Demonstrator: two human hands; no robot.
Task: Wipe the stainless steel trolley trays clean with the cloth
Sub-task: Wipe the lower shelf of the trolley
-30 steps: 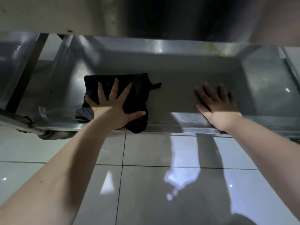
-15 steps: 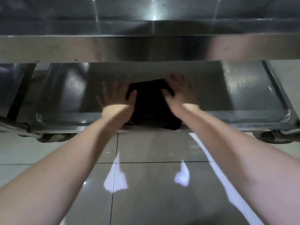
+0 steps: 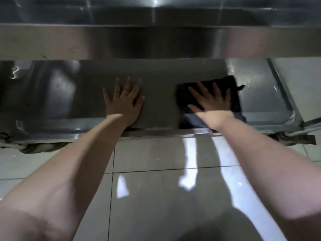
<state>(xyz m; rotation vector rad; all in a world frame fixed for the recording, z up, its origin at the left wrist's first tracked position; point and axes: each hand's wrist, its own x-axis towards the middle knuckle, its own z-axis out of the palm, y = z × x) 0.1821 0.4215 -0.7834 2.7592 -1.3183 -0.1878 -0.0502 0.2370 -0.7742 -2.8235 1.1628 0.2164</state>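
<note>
Glossy grey floor tiles (image 3: 156,188) with white light reflections fill the lower half of the view. Stainless steel trolley stands above them; 2 trays visible. Upper tray (image 3: 156,42) spans the top, front wall facing the camera. Lower tray (image 3: 260,101) sits just above the floor, middle part in shadow.

Black cloth (image 3: 233,96) lies on the lower tray, right of centre, near edge reaching the front rim. Right hand (image 3: 211,105) lies flat on the cloth, palm down, fingers straight and spread, pressing it to the steel; nothing curled round it.

Left hand (image 3: 124,101) rests palm down on bare steel near the tray's middle, fingers straight, slightly spread, holding nothing, apart from the cloth.

Castor (image 3: 29,148) under the tray's left corner, blurred.
</note>
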